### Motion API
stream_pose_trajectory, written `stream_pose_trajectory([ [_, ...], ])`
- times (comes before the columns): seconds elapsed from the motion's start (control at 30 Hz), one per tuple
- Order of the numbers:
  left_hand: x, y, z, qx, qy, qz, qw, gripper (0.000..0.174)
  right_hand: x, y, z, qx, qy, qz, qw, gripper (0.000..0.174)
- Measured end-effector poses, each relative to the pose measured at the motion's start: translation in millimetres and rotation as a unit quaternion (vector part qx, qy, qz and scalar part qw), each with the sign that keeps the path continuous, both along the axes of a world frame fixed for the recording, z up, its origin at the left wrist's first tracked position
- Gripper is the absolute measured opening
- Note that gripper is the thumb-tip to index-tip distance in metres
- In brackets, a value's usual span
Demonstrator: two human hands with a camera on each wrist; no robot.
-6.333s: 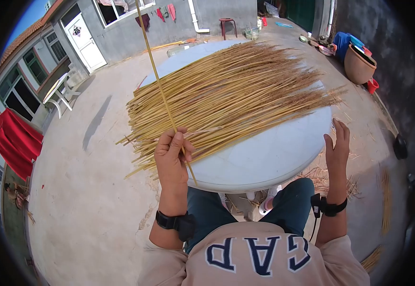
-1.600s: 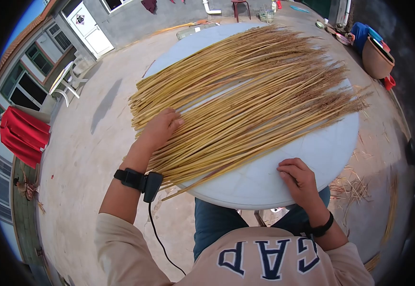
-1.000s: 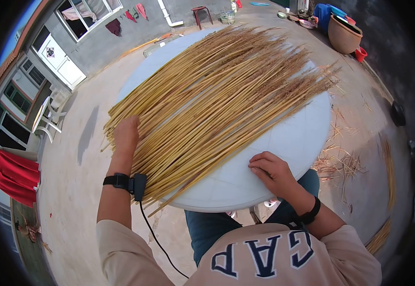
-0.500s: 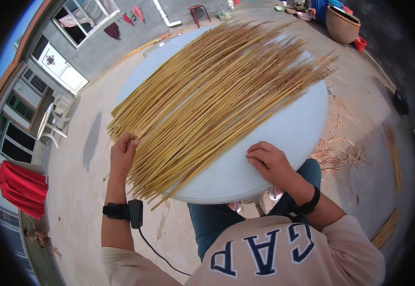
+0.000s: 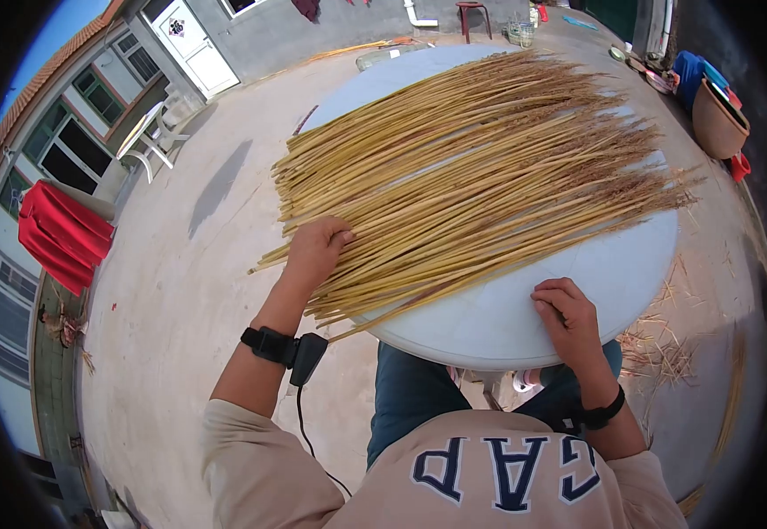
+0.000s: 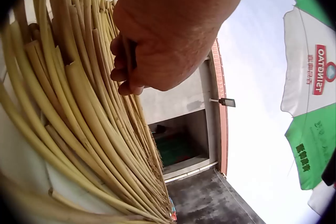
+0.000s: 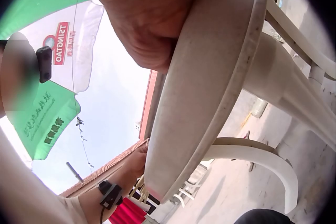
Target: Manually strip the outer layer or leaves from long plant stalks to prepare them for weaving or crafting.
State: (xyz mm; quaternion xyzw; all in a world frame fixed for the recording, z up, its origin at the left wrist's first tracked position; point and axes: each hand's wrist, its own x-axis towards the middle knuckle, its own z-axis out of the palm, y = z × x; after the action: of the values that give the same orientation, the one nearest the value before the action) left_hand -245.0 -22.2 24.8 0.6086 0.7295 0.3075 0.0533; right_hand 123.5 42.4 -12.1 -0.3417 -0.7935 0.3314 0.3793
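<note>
Long yellow stalks (image 5: 419, 207) with brown feathery heads lie side by side across a round white table (image 5: 507, 322), heads to the right. At their cut ends, my left hand (image 5: 316, 251) pinches a stalk whose end juts out left of the others. The left wrist view shows that hand (image 6: 173, 35) with curled fingertips against the stalks (image 6: 89, 103). My right hand (image 5: 571, 324) rests near the table's front edge, fingers loosely bent and holding nothing. In the right wrist view, the hand (image 7: 152, 19) lies on the tabletop (image 7: 205, 71), its fingertips hidden.
Stalk scraps (image 5: 666, 348) litter the ground at the right. A white chair (image 5: 150, 141) and a red cloth (image 5: 64, 234) are at the left. Beyond the table stand a dark red stool (image 5: 473, 18) and a clay pot (image 5: 720, 122).
The upright stalk my left hand held 6.3 seconds ago is no longer raised; that hand is now down at the cut ends. My right hand has come onto the table. The head view has turned.
</note>
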Motion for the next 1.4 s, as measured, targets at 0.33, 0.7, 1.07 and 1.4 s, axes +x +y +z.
stream_pose_trajectory([
  [0.33,15.9,-3.9,5.3,0.018,0.039,0.034,0.998,0.014,-1.1,3.2,-0.7,0.054,0.007,0.016,0.998,0.010],
  [0.7,98.3,-21.2,34.9,0.127,-0.063,-0.047,0.989,0.010,0.4,-1.4,4.8,-0.011,0.033,0.016,0.999,0.014],
  [1.07,91.6,2.0,8.9,0.118,0.025,-0.019,0.993,0.009,0.1,-0.4,2.1,0.064,-0.010,0.016,0.998,0.014],
  [1.4,56.7,-17.9,6.2,0.093,0.092,-0.025,0.991,0.021,-0.9,-0.1,2.3,0.051,-0.015,0.011,0.999,0.013],
])
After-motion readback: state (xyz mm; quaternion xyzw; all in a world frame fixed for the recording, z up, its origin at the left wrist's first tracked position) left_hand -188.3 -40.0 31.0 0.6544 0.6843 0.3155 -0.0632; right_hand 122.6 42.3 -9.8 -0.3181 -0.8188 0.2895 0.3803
